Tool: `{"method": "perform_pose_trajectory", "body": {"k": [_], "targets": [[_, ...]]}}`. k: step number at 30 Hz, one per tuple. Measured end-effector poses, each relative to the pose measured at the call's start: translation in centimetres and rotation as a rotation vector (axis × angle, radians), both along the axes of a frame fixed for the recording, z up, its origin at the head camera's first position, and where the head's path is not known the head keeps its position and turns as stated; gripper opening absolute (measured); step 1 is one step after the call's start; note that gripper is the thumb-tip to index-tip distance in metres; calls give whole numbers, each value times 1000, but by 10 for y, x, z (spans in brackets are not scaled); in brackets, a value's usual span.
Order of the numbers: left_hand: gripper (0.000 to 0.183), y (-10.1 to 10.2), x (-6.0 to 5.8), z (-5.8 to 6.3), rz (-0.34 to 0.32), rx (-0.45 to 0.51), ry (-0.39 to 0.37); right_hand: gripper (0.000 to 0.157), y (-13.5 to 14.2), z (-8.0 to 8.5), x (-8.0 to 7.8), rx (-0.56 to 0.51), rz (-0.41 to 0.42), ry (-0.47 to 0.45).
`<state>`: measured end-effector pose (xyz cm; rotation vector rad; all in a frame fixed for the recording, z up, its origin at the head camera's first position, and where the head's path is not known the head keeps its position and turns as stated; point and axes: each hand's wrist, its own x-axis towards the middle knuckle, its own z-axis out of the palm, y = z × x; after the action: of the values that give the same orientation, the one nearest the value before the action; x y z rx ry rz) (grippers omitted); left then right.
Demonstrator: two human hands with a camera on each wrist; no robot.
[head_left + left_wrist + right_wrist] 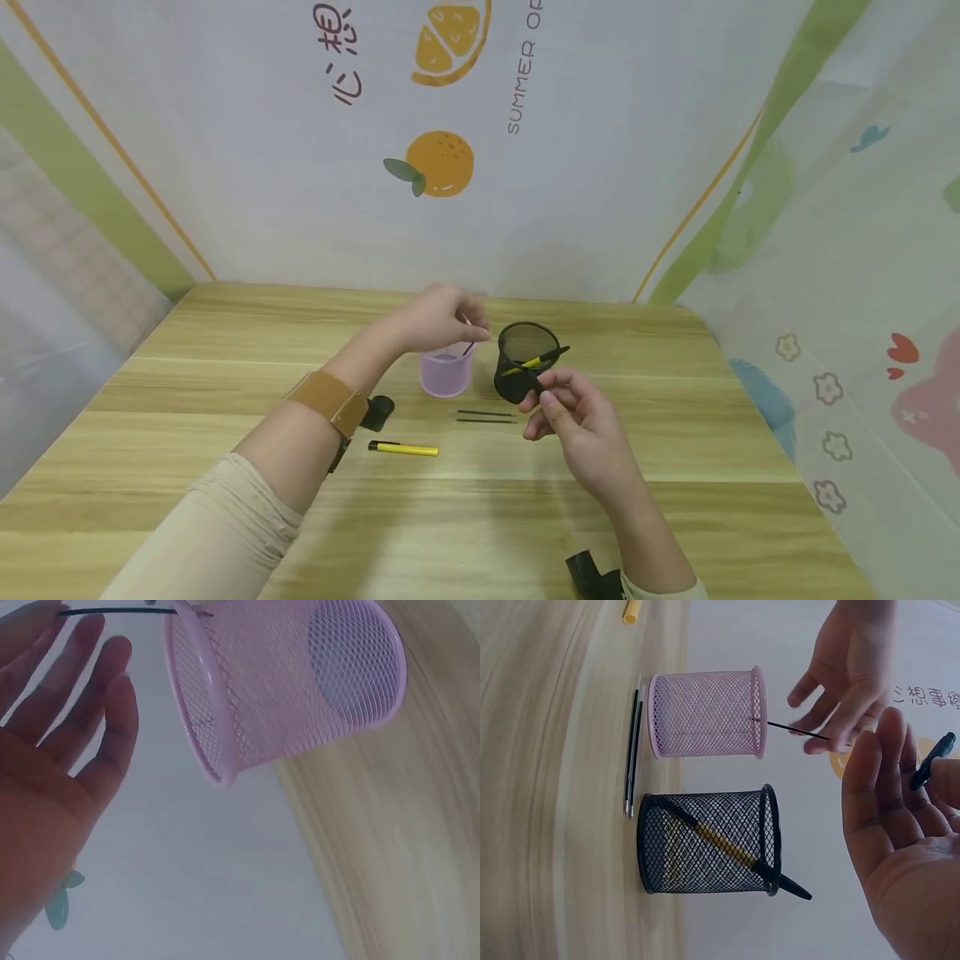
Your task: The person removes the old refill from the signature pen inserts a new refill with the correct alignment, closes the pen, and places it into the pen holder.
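Note:
My left hand (442, 319) pinches a thin dark pen refill (799, 730) above the pink mesh pen cup (446, 377). The refill's lower end reaches just inside that cup's rim. My right hand (588, 425) pinches a short black pen part (934, 760), possibly a cap, between thumb and fingers, in front of the black mesh pen cup (709, 844). A yellow and black pen (724, 846) leans inside the black cup, its black end sticking out past the rim. Two more refills (486, 421) lie side by side on the table before the cups.
A yellow pen barrel (408, 450) with a black end lies nearer on the wooden table (675, 400). Black wrist devices (377, 412) are worn at both wrists. White printed cloth (585, 208) hangs behind the table and along its sides.

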<state>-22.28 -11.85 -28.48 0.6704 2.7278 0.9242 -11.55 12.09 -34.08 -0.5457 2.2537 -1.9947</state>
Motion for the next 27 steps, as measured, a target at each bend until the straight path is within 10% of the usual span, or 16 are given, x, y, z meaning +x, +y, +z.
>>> {"method": "perform_pose_trajectory", "body": {"k": [5,17,27], "targets": [[14,-3,14,1,39,163,22,17,-2,1,0,-1,3,-5],[8,-13,86,-13,83,-171,780,16,-3,0,-1,18,-5,11],[13,-5,124,-30,208,-119,700,15,-3,-3,0,42,-35,-3]]}}
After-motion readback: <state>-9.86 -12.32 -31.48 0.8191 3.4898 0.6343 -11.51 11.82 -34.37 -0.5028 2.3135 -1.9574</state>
